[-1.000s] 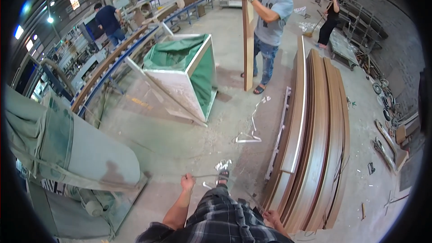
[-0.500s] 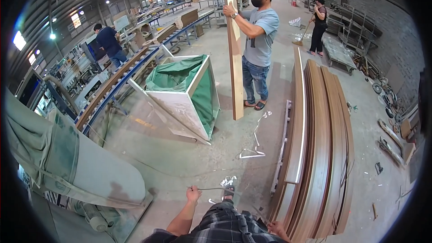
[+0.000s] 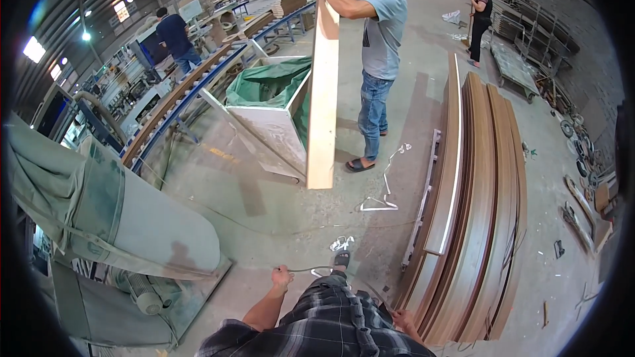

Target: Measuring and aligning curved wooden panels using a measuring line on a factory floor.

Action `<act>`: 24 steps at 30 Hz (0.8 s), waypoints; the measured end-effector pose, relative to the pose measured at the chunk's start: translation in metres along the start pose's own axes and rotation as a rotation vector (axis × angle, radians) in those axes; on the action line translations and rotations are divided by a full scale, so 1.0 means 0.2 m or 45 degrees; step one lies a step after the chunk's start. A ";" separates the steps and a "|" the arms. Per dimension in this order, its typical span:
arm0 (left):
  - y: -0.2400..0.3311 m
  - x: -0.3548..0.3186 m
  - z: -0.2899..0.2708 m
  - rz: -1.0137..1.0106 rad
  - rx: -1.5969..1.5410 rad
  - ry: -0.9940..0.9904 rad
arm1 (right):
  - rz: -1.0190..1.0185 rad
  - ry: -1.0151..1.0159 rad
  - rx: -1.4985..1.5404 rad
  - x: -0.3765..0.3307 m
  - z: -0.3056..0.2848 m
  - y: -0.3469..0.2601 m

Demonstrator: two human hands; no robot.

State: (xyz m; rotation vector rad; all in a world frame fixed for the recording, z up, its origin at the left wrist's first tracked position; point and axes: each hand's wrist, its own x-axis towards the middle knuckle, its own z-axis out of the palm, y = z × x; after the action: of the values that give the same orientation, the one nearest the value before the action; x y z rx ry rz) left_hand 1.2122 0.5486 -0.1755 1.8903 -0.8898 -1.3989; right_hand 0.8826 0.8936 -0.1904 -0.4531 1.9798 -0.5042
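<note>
My left hand (image 3: 282, 277) is closed around one end of a thin grey-brown cord or strap (image 3: 303, 270), in front of my left side. The strip arcs across above my plaid shirt toward my right hand (image 3: 403, 320), whose curled fingers hold its other part low by my right hip. Beside that hand lies a long stack of brown wooden boards (image 3: 479, 178), running away from me on the floor. A white-edged board (image 3: 444, 205) rests on the stack's left side.
A co-worker (image 3: 383, 33) carries a long upright wooden beam (image 3: 323, 106) ahead. Behind it stands a white-framed bin (image 3: 268, 129) with green lining. A grey dust-collector machine (image 3: 169, 225) is at left. White strips (image 3: 380, 207) litter the floor. Two other people are farther off.
The co-worker has stepped and turned, and the beam has swung left across the bin's side. The person with the broom has moved. My hands keep the cord between them, about as before.
</note>
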 end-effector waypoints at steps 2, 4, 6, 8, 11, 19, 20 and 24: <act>-0.05 -0.02 -0.05 -0.049 -0.060 0.053 | -0.007 -0.011 -0.053 -0.02 -0.01 -0.02; -0.10 -0.05 -0.10 -0.176 -0.161 -0.006 | -0.042 -0.057 0.076 -0.03 -0.01 -0.03; -0.12 -0.06 -0.11 -0.120 -0.081 0.023 | -0.054 -0.088 0.119 -0.05 -0.01 -0.04; -0.15 -0.06 -0.11 -0.140 0.021 0.074 | -0.076 -0.017 0.076 -0.08 -0.02 -0.07; -0.18 -0.04 -0.10 -0.077 -0.044 0.054 | -0.111 -0.010 0.156 -0.12 -0.04 -0.10; -0.19 -0.02 0.00 -0.017 0.004 0.018 | -0.173 0.036 0.101 -0.10 -0.01 0.01; -0.19 -0.02 0.01 -0.058 -0.003 0.001 | -0.180 0.076 0.124 -0.09 0.01 0.04; -0.17 -0.05 0.02 -0.032 0.035 -0.014 | -0.066 0.105 0.243 -0.07 0.04 0.14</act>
State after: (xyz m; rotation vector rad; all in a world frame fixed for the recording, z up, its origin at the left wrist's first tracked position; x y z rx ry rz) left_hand 1.2111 0.5760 -0.1989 1.9222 -0.8982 -1.4204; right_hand 0.8926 0.9236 -0.1982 -0.3696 1.9793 -0.7482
